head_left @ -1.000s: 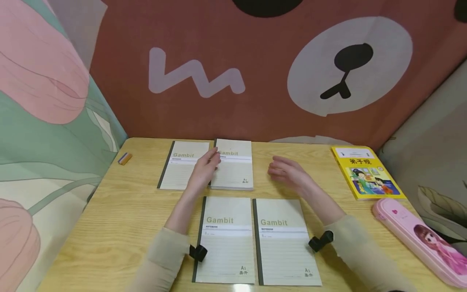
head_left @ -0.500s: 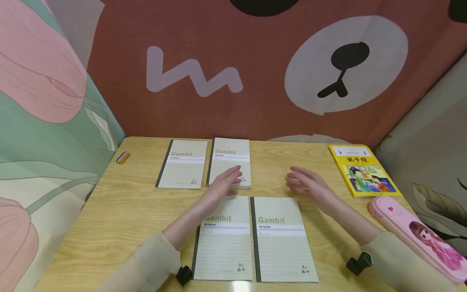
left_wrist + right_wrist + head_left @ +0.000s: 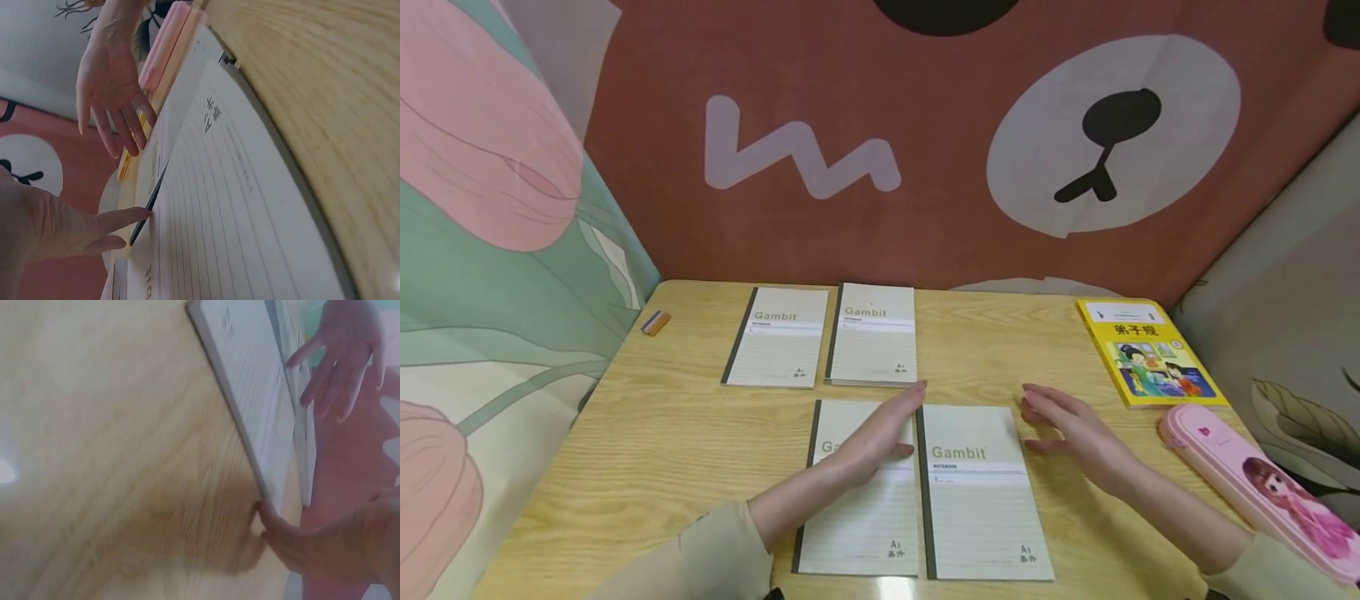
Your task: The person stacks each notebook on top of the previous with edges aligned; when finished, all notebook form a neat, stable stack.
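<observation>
Head view: on the yellowish wood-grain table, a flat rectangular paper notebook, the right front notebook, has a smooth pale cover, ruled lines and a dark spine strip. Clock directions run from it. The left hand is between nine and ten o'clock, over the matching left front notebook; the right hand is at two. Both hands are spread wide, fingers extended, thumbs apart, grasping nothing. The left wrist view puts left fingertips at the spine; the right wrist view puts the right thumb by the opposite edge. I cannot tell whether either presses.

A neat, thicker notebook stack lies at eleven, a rear notebook at ten, a glossy yellow book at two, and a rounded pink case at three.

A second ago the left hand was at the stack, with the right hand off the stack's three o'clock side; both have since come nearer the wearer, flanking the right front notebook. The notebooks lie where they did.
</observation>
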The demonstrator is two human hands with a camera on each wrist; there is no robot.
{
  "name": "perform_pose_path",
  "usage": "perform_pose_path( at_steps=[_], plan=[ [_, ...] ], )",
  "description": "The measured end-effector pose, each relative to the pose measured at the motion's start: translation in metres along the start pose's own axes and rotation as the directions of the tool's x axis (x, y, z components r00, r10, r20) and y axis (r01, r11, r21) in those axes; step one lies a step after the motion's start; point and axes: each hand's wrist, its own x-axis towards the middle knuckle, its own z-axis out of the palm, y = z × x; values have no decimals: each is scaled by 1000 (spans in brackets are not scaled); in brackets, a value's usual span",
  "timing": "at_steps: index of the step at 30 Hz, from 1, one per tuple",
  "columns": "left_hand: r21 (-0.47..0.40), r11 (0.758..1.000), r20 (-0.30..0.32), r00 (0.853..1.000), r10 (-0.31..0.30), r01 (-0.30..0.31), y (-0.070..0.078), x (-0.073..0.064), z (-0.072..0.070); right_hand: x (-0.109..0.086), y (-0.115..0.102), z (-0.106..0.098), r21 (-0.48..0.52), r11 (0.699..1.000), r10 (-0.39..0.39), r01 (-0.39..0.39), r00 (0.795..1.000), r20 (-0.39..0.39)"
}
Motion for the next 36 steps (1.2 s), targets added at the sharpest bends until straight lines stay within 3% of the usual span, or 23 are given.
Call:
perform_pose_path(
  at_steps=[8,19,28,32,36],
  plan=[
    [-53,998,-7,999,-40,40,0,-3,12,-17,-4,16,7,996,93,-93,995,25],
    [-113,992,-44,997,-57,51,-4,-2,9,-12,0,19,35,989,146,-145,989,-30],
    [-140,986,-106,989,-104,89,-3,4,8,-10,3,16,-14,991,133,-134,989,-68],
    [-82,994,-135,987,-86,76,-3,7,9,-9,8,17,-13,994,106,-108,991,-80],
    [-38,998,-112,992,-52,48,-4,7,8,-8,12,18,13,997,75,-75,995,-69]
  ],
)
